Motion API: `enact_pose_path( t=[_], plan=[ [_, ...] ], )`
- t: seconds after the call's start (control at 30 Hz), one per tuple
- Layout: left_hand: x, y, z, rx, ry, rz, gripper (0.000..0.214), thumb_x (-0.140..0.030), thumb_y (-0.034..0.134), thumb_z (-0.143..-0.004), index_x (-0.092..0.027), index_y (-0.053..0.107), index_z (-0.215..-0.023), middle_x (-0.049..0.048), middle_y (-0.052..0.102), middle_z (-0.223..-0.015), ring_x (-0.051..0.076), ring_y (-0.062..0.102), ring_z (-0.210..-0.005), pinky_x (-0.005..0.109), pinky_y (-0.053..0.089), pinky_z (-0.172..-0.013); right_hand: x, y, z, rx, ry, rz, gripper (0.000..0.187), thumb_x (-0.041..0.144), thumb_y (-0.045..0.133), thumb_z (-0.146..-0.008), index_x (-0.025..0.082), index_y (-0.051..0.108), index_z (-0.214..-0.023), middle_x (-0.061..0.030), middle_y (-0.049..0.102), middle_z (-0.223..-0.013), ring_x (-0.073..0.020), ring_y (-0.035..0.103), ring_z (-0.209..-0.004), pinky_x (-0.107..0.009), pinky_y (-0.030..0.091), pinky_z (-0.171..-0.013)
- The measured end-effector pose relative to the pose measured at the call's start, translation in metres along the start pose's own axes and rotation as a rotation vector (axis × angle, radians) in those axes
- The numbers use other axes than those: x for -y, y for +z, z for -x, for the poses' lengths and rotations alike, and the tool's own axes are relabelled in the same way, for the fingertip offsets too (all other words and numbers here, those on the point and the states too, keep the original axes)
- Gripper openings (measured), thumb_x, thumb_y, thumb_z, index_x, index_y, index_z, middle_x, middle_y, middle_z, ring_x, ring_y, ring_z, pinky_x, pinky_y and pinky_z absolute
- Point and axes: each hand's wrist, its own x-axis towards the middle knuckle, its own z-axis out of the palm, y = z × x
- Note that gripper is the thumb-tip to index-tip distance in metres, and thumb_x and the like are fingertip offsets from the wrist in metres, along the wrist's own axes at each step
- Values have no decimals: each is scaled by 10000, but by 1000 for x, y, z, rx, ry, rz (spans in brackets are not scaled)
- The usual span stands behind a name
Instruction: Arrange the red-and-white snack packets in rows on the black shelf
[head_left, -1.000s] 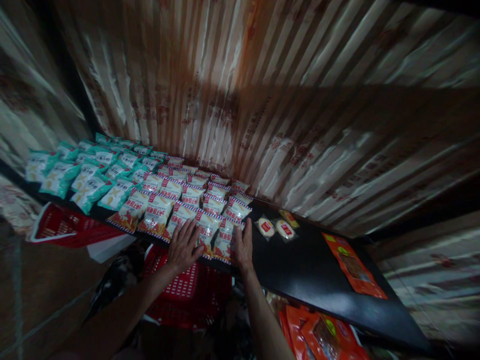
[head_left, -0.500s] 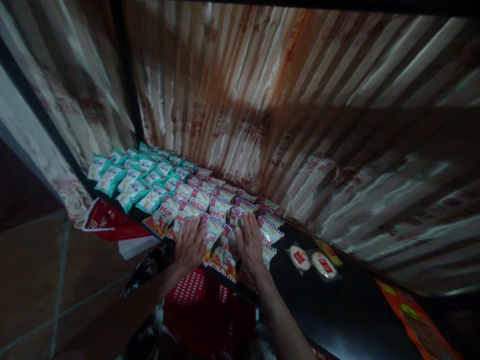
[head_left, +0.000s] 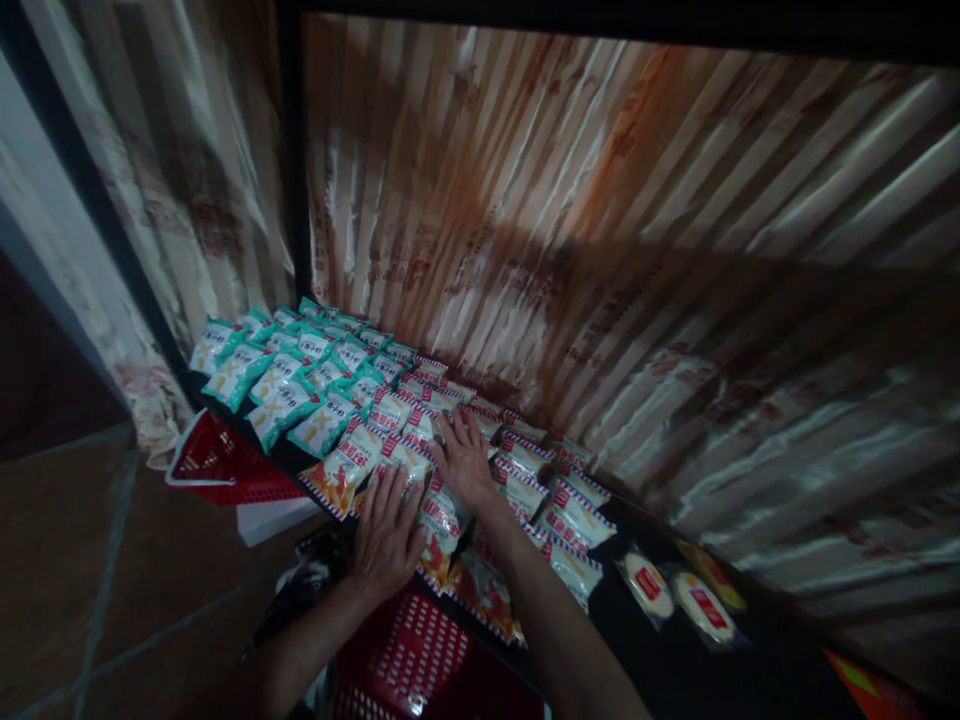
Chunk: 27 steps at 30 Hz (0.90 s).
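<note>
Rows of red-and-white snack packets [head_left: 517,490] with striped edges lie on a black shelf [head_left: 637,640]. My left hand [head_left: 386,535] rests flat on packets in the front row, fingers spread. Farther back, my right hand [head_left: 465,460] lies over packets in the middle rows, its fingers stretched out and apart. Both palms hide parts of the packets under them. Left of these, several teal-and-white snack packets [head_left: 281,375] stand in neat rows against the striped ones.
Two round wrapped cakes [head_left: 705,608] lie right of the packets, with an orange packet [head_left: 862,685] beyond. Below the shelf's front are a red basket [head_left: 232,465] and another red basket [head_left: 420,650]. A wrinkled printed curtain [head_left: 480,230] hangs behind.
The view has shifted, so the shelf sits farther right and lower. My right hand has moved left and back across the striped packets; my left hand stays on the front row.
</note>
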Motion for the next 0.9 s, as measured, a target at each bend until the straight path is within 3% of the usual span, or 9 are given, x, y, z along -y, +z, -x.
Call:
enact_pose_path(
  t=[0.33, 0.57, 0.73, 0.9],
  plan=[
    [4, 12, 3, 37, -26, -10, 577, -388, 472, -899, -178, 366, -1426, 114, 342, -1499, 305, 197, -1422, 507, 190, -1136, -5, 17, -1, 47, 0, 35, 490, 473, 397, -929, 275, 467, -1371, -79, 422, -1460, -309, 286, -1388, -546, 249, -1078],
    [1, 0, 5, -17, -47, 53, 564, -357, 427, -912, -162, 348, -1436, 134, 253, -1535, 335, 168, -1425, 539, 163, -1133, -1, 8, -1, -10, -43, 133, 480, 458, 400, -939, 277, 451, -1380, -80, 354, -1502, -305, 202, -1422, -546, 234, -1095],
    [11, -9, 8, -139, -236, 15, 561, -250, 412, -926, -198, 274, -1468, 109, 148, -1567, 340, 144, -1429, 559, 164, -1132, 5, 4, -3, 22, -78, 194, 485, 459, 400, -942, 243, 470, -1371, -107, 393, -1477, -306, 224, -1415, -515, 249, -1096],
    [20, 1, 8, -184, -417, -11, 587, -244, 419, -939, -206, 208, -1486, 126, 80, -1574, 358, 99, -1431, 590, 218, -1103, 14, 8, -4, 88, -66, 198, 488, 461, 397, -944, 231, 479, -1366, -115, 417, -1459, -309, 267, -1398, -501, 274, -1082]
  ],
)
